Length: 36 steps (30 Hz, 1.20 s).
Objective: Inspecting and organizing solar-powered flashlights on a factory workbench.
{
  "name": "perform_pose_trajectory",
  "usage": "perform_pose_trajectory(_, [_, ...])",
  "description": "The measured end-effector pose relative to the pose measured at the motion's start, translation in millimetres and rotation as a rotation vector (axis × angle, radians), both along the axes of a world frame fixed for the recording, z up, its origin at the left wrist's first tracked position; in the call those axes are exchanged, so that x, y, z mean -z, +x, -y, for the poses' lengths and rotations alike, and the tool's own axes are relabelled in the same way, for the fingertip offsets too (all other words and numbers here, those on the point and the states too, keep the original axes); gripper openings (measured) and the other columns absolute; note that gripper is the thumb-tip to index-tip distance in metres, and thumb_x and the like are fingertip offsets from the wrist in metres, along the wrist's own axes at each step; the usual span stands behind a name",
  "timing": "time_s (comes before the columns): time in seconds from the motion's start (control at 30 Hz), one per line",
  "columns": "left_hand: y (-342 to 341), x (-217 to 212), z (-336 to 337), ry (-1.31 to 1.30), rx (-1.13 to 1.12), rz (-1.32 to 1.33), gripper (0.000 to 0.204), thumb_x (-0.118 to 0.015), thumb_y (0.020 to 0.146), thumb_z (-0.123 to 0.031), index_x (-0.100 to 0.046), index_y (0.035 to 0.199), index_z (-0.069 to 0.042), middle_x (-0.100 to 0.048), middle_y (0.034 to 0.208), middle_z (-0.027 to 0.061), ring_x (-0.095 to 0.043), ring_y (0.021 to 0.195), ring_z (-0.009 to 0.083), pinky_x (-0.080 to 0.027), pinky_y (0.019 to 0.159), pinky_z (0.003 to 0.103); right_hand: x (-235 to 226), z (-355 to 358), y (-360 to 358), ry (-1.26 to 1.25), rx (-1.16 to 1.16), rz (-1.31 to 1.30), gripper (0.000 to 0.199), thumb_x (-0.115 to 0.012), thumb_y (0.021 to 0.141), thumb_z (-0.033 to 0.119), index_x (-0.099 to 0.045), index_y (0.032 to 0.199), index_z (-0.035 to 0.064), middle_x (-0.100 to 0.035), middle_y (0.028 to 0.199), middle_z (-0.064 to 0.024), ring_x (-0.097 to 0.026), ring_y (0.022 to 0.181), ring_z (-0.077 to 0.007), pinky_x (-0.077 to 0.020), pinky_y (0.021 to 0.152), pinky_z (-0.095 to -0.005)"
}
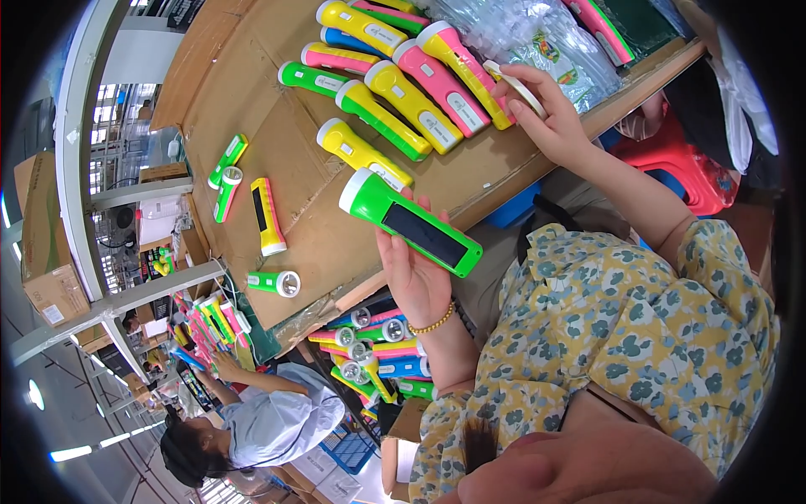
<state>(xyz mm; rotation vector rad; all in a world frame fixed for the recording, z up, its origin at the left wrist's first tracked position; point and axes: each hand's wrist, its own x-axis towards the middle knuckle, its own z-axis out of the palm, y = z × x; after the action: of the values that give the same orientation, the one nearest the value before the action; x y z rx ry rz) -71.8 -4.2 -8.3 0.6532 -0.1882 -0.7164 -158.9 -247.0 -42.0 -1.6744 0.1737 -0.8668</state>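
Note:
A green flashlight (411, 223) with a white head and a dark solar panel rests across the palm of my left hand (418, 281). The fingers of that hand curl round its underside. My right hand (544, 113) pinches a thin cream-white piece (522, 91) with a rounded edge, seen nearly edge-on; its exact kind is unclear. Beside my right hand lie several flashlights in rows, among them a pink one (441, 88), a yellow one (413, 105) and a green-and-yellow one (382, 120). Another yellow flashlight (363, 154) lies just beyond the green one I hold.
Brown cardboard covers the table (311, 202). A few flashlights (268, 216) lie apart toward its left end. Clear plastic bags (537, 42) are heaped beyond my right hand. Below the table edge is a pile of flashlights (378, 349). Another person (269, 412) works at the left.

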Motion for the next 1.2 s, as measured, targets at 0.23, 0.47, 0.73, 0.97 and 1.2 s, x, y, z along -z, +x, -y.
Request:
perform_pose_trajectory(0.23, [0,0,1,0.014,-0.002,-0.036,0.048,-0.04,0.097,-0.017,-0.022,0.141,-0.009,-0.032,0.144,0.0157,-0.041,0.127,0.0299,-0.038,0.102,0.049,1,0,1,-0.004,0.01,0.016,0.04,-0.046,0.091,0.002,-0.037,0.131,0.0031,-0.055,0.11,-0.0093,-0.052,0.098,-0.0109,-0.0411,0.086,-0.0241])
perform_pose_trajectory(0.47, [-1,0,2,0.022,-0.011,-0.041,0.049,-0.041,0.097,-0.018,-0.022,0.142,-0.011,-0.032,0.143,0.0149,-0.041,0.126,0.0295,-0.04,0.101,0.047,1,-1,3,-0.039,0.063,0.021,0.036,-0.047,0.092,0.005,-0.042,0.128,0.0073,-0.058,0.105,-0.0055,-0.053,0.096,-0.0101,-0.0438,0.081,-0.0235])
perform_pose_trajectory(0.73, [-4,9,-2,-0.003,0.071,0.228,0.074,-0.068,0.081,-0.037,-0.032,0.135,-0.001,-0.042,0.13,0.016,-0.05,0.107,0.0221,-0.047,0.085,0.034,-1,-2,-1,0.015,0.045,0.073,0.042,-0.046,0.091,0.002,-0.036,0.131,0.0069,-0.056,0.106,-0.0064,-0.052,0.093,-0.0107,-0.0439,0.08,-0.0249])
perform_pose_trajectory(0.97, [-11,6,-3,0.17,0.083,0.309,0.079,-0.081,0.068,-0.015,-0.037,0.131,0.0,-0.048,0.117,0.0114,-0.052,0.103,0.021,-0.048,0.084,0.036,-7,-11,-9,0.03,-0.085,0.176,0.046,-0.045,0.091,0.001,-0.03,0.134,0.0056,-0.052,0.11,-0.0086,-0.05,0.097,-0.0117,-0.0414,0.084,-0.0261])
perform_pose_trajectory(1.2, [-20,9,7,0.481,-0.214,0.739,0.069,-0.079,0.063,0.003,-0.045,0.123,0.003,-0.053,0.126,0.0184,-0.054,0.114,0.0256,-0.045,0.095,0.037,-22,-34,-26,0.228,-0.245,0.095,0.042,-0.045,0.09,0.0,-0.035,0.131,0.0049,-0.052,0.111,-0.0078,-0.05,0.099,-0.0106,-0.0416,0.084,-0.0256])
